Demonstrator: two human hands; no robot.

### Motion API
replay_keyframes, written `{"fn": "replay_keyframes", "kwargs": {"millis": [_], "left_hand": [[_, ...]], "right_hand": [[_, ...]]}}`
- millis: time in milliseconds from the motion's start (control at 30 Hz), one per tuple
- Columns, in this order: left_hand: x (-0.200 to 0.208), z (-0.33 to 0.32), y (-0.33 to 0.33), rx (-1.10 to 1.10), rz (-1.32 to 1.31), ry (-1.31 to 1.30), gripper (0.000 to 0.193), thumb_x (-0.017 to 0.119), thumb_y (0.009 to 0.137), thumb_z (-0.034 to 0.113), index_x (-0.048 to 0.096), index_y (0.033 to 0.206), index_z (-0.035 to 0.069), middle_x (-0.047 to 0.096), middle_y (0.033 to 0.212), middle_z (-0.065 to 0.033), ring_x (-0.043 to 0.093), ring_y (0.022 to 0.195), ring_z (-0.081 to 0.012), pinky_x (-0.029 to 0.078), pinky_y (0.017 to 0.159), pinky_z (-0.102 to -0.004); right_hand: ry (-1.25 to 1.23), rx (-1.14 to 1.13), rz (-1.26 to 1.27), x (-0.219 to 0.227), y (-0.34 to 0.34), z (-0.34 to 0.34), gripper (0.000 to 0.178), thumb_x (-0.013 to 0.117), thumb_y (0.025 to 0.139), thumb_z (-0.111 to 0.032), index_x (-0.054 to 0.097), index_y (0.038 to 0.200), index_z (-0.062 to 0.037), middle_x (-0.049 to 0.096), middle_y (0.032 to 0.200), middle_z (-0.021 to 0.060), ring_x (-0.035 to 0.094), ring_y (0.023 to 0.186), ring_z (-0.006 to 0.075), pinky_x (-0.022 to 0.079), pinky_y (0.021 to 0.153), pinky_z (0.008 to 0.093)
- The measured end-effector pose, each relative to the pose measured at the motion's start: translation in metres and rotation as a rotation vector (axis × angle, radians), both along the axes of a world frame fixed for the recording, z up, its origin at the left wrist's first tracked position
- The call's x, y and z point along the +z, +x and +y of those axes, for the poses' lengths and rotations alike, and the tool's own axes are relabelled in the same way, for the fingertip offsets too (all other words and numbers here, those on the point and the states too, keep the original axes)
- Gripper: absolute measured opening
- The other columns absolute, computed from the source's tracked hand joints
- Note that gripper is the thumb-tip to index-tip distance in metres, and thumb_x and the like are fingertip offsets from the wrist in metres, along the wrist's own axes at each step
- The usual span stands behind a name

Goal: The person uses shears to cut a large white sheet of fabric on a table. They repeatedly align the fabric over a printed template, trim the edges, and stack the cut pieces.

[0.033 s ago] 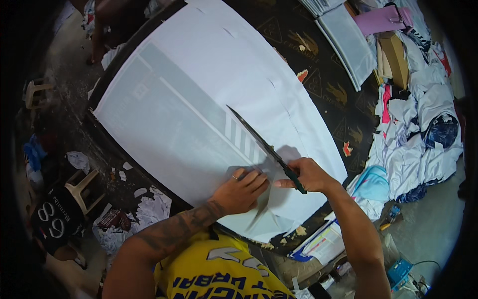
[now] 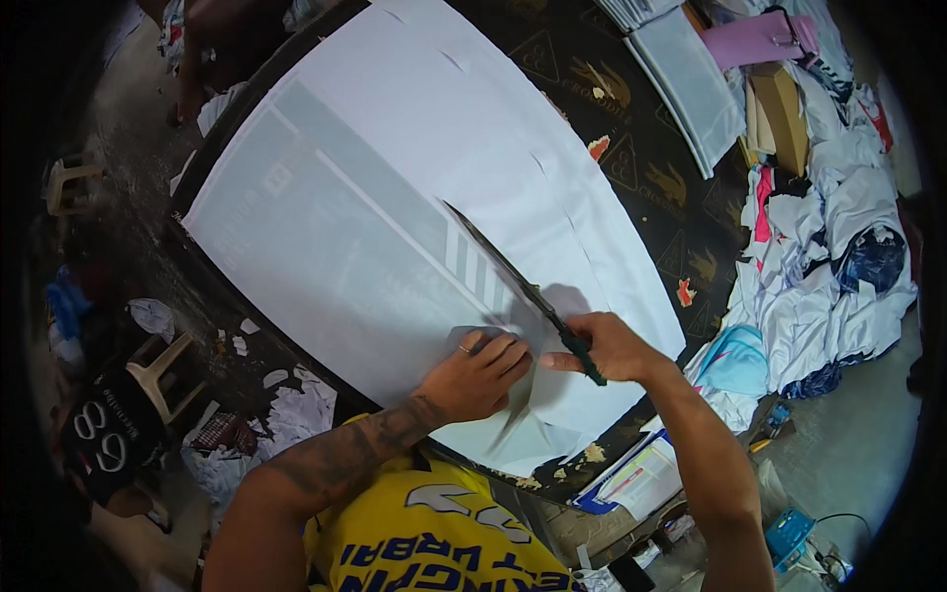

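A large white cloth (image 2: 395,197) with a grey panel and grey stripes lies spread over a dark table (image 2: 641,168). My left hand (image 2: 481,377) presses flat on the cloth near its front edge, fingers spread, a ring on one finger. My right hand (image 2: 614,350) grips the green handle of a long dark cutting tool (image 2: 498,264), scissors or a knife, I cannot tell which. Its blade lies on the cloth and points up and to the left. The cloth is creased and cut open just below my two hands.
A heap of white and coloured garments (image 2: 829,266) fills the right side. Stacked grey-white sheets (image 2: 691,84), a pink bag (image 2: 760,39) and a brown box (image 2: 779,109) lie at the top right. A plastic stool (image 2: 168,370) and white scraps (image 2: 296,414) are on the floor at left.
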State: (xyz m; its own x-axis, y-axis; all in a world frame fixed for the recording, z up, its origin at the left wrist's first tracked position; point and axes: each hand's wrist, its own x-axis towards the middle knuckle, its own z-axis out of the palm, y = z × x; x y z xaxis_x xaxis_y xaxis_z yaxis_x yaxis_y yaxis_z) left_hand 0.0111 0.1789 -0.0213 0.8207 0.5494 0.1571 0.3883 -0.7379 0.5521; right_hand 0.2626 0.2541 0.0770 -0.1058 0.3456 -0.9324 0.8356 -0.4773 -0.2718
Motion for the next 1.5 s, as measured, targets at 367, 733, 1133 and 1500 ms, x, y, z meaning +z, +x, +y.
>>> {"fn": "replay_keyframes", "kwargs": {"millis": [367,733,1133,1500], "left_hand": [[-0.003,0.013,-0.005,-0.024,-0.038,-0.135,0.052,0.073,0.084,0.028,0.064,0.130,0.005,0.062,0.138,-0.0105,0.054,0.135,-0.0259,0.041,0.109,-0.0475],[0.013,0.025,-0.012,-0.007,-0.087,-0.408,0.052,0.073,0.085,0.024,0.062,0.131,0.002,0.059,0.145,-0.0144,0.051,0.139,-0.0288,0.040,0.114,-0.0479],[0.012,0.032,-0.015,-0.102,-0.077,-0.458,0.056,0.072,0.084,0.021,0.059,0.135,0.001,0.053,0.149,-0.0133,0.045,0.143,-0.0289,0.036,0.117,-0.0503],[0.006,0.033,-0.017,-0.086,-0.080,-0.378,0.042,0.062,0.093,0.023,0.067,0.130,0.002,0.058,0.147,-0.0115,0.049,0.141,-0.0265,0.036,0.118,-0.0450]], "right_hand": [[0.062,0.042,-0.025,-0.020,-0.030,0.052,0.073,0.090,0.076,-0.072,0.062,0.074,-0.0047,0.057,0.066,0.0032,0.051,0.065,0.0168,0.041,0.061,0.0368],[0.120,0.035,0.043,-0.006,-0.055,0.080,0.070,0.094,0.074,-0.068,0.062,0.077,-0.0047,0.055,0.064,0.0012,0.052,0.064,0.0136,0.041,0.059,0.0336],[0.212,-0.026,0.100,-0.015,-0.074,0.108,0.066,0.093,0.079,-0.062,0.063,0.079,-0.0032,0.048,0.061,0.0018,0.045,0.061,0.0157,0.037,0.058,0.0369],[0.090,0.105,-0.017,-0.011,-0.121,0.160,0.069,0.095,0.076,-0.063,0.057,0.067,-0.0069,0.045,0.060,-0.0007,0.043,0.060,0.0129,0.037,0.057,0.0340]]}}
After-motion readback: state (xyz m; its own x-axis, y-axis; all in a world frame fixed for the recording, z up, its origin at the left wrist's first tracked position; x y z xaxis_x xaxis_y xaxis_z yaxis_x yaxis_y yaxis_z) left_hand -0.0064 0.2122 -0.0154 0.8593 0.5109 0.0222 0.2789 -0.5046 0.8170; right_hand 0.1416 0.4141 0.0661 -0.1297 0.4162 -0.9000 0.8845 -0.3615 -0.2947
